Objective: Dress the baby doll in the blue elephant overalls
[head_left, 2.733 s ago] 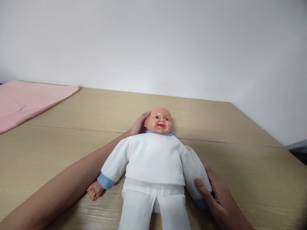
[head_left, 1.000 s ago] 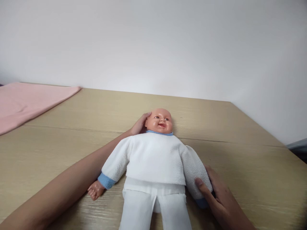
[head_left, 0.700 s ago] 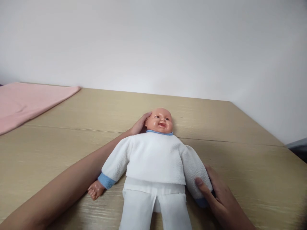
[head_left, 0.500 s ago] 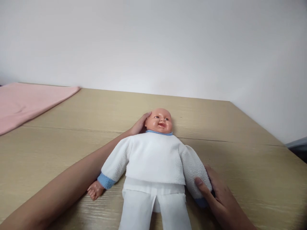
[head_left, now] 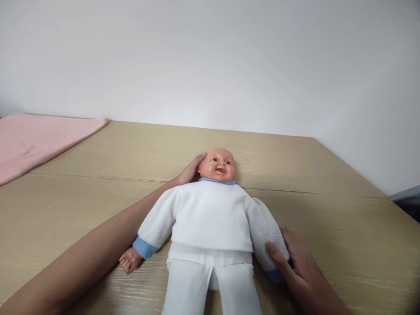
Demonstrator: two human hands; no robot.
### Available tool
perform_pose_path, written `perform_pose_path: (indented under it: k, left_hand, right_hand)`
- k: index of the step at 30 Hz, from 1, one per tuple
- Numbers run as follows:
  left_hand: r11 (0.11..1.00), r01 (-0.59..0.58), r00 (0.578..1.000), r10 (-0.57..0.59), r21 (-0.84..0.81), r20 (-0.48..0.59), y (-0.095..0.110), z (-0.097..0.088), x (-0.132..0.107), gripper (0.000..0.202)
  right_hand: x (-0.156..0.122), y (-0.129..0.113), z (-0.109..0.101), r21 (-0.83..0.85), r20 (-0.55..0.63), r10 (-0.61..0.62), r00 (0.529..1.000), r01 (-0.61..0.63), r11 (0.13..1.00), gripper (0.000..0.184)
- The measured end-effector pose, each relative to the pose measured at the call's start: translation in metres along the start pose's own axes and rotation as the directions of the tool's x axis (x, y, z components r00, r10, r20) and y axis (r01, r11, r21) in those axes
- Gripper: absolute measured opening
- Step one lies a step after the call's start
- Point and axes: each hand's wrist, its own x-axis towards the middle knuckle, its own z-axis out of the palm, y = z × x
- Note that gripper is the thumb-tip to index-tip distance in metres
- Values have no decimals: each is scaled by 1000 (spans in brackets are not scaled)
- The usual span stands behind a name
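Observation:
A baby doll (head_left: 211, 214) lies on its back on the table, its head at the far end. It wears a white fleece top and white trousers, with blue trim at the collar and cuffs. My left hand (head_left: 191, 169) cups the side of the doll's head; the thumb shows against it while the other fingers are hidden behind. My right hand (head_left: 295, 262) is wrapped round the lower part of the doll's sleeve on the right, thumb on top. The doll's feet are out of the picture.
A pink cloth (head_left: 42, 142) is spread at the far left of the wooden table (head_left: 328, 227). Behind the table rises a white wall (head_left: 210, 61). Something dark grey (head_left: 407, 199), only partly in view, is beyond the right edge.

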Motion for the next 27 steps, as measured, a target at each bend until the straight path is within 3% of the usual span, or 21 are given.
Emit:
perform_pose_path:
  k: [27]
  left_hand:
    - [999,52,998,-52,-10,27,-2,-4,1,73]
  right_hand:
    - [0,-2,0,5,5,4,1000,-4,1000,50]
